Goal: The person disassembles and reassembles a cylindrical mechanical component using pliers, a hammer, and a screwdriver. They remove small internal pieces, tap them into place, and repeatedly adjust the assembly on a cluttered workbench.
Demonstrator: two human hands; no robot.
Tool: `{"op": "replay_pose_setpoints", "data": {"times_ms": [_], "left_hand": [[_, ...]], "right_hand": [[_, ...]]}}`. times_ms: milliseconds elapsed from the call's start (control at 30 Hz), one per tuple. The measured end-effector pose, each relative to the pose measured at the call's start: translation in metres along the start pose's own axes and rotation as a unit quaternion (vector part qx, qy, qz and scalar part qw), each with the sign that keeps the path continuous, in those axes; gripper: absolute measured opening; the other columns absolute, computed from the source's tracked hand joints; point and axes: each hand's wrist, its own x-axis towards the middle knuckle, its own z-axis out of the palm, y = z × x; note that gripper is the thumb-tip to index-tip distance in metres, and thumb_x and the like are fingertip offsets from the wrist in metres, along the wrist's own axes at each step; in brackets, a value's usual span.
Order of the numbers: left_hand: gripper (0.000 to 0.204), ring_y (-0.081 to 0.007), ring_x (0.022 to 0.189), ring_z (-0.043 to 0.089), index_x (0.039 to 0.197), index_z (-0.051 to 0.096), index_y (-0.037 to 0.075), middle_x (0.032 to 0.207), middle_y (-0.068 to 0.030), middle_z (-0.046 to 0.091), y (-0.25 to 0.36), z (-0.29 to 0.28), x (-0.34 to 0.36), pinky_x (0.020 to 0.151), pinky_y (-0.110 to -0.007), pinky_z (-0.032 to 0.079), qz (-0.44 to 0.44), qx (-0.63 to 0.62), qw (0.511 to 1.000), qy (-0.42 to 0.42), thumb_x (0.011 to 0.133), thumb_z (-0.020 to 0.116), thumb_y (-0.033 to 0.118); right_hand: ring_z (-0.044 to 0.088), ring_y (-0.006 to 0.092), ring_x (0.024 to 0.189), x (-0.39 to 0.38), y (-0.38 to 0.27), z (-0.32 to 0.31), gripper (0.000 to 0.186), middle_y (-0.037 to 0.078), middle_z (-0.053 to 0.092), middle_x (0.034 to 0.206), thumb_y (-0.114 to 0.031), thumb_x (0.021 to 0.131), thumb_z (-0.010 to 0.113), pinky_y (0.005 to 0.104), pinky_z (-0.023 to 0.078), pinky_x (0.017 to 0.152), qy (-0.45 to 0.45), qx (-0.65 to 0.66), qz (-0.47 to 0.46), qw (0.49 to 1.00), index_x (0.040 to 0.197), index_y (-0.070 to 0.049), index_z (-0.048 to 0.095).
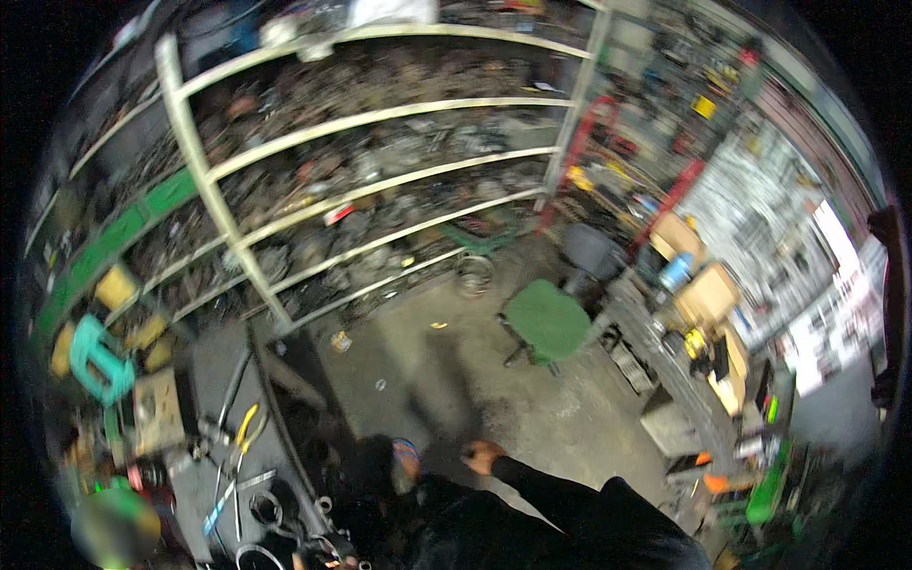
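Observation:
My right hand (pixel 483 458) reaches out from a black sleeve (pixel 546 494), low over the concrete floor. Its fingers look curled, with a dark patch between them; blur hides what they hold, if anything. I cannot make out my left hand among the dark shapes at the lower edge. Beside the right hand, to its left, a foot (pixel 407 458) with a blue band shows near the floor. The workbench (pixel 204 366) on the left carries yellow-handled pliers (pixel 250 429), a blue-handled tool (pixel 218 508) and several metal rings, one of them a dark ring (pixel 266 510).
Metal shelving (pixel 380 112) packed with dark parts spans the back. A green-seated chair (pixel 546 321) stands right of centre, beside a desk (pixel 679 375) with cardboard boxes (pixel 708 293). A teal machine frame (pixel 100 361) sits at the far left. Small scraps (pixel 340 340) lie on the floor.

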Motion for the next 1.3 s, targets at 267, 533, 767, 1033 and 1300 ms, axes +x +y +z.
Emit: {"op": "replay_pose_setpoints", "data": {"times_ms": [267, 533, 767, 1033, 1300], "left_hand": [[0.053, -0.0156, 0.095, 0.057, 0.128, 0.061, 0.005, 0.114, -0.006, 0.063, 0.027, 0.12, -0.014, 0.088, -0.034, 0.053, -0.116, -0.308, 0.924, -0.194, 0.082, 0.072, -0.018], [0.077, -0.0226, 0.104, 0.06, 0.142, 0.044, 0.006, 0.123, -0.0095, 0.06, 0.09, 0.398, -0.063, 0.096, -0.039, 0.054, 0.102, -0.2, 0.906, -0.359, 0.077, 0.081, -0.012], [0.04, -0.0227, 0.088, 0.063, 0.12, 0.064, 0.007, 0.097, -0.0087, 0.067, 0.034, 0.649, -0.123, 0.075, -0.04, 0.056, 0.079, -0.11, 0.867, -0.48, 0.082, 0.066, -0.007], [0.025, -0.0208, 0.061, 0.059, 0.066, 0.075, 0.011, 0.074, -0.0057, 0.074, -0.03, 0.767, -0.117, 0.061, -0.038, 0.052, 0.014, 0.235, 0.753, -0.615, 0.086, 0.062, 0.02], [0.025, -0.0288, 0.11, 0.06, 0.116, 0.066, 0.007, 0.121, -0.0132, 0.065, 0.011, 0.954, -0.113, 0.091, -0.05, 0.051, -0.11, 0.325, 0.62, -0.705, 0.098, 0.059, 0.023]], "right_hand": [[0.073, 0.0344, 0.097, -0.165, 0.351, 0.099, 0.03, 0.019, 0.076, 0.1, -0.029, 0.082, 0.064, 0.0467, 0.057, 0.084, 0.059, 0.042, 0.259, 0.963, 0.093, -0.004, 0.078], [0.069, 0.035, 0.108, -0.23, 0.505, 0.071, 0.041, 0.013, 0.074, 0.116, -0.042, 0.09, 0.06, 0.0475, 0.055, 0.091, 0.067, 0.224, 0.168, 0.958, 0.121, -0.017, 0.072], [0.071, 0.034, 0.102, -0.38, 0.624, -0.068, 0.035, 0.013, 0.076, 0.106, -0.04, 0.092, 0.065, 0.0442, 0.055, 0.092, 0.315, 0.346, 0.268, 0.842, 0.113, -0.013, 0.074], [0.071, 0.0241, 0.092, -0.45, 0.744, -0.242, 0.032, 0.013, 0.076, 0.1, -0.03, 0.094, 0.07, 0.0372, 0.055, 0.087, 0.527, 0.401, 0.235, 0.711, 0.112, -0.003, 0.073], [0.071, 0.0207, 0.079, -0.534, 0.852, -0.468, 0.024, 0.012, 0.076, 0.093, -0.022, 0.095, 0.073, 0.0354, 0.056, 0.075, 0.654, 0.315, 0.194, 0.66, 0.108, -0.003, 0.072]]}}
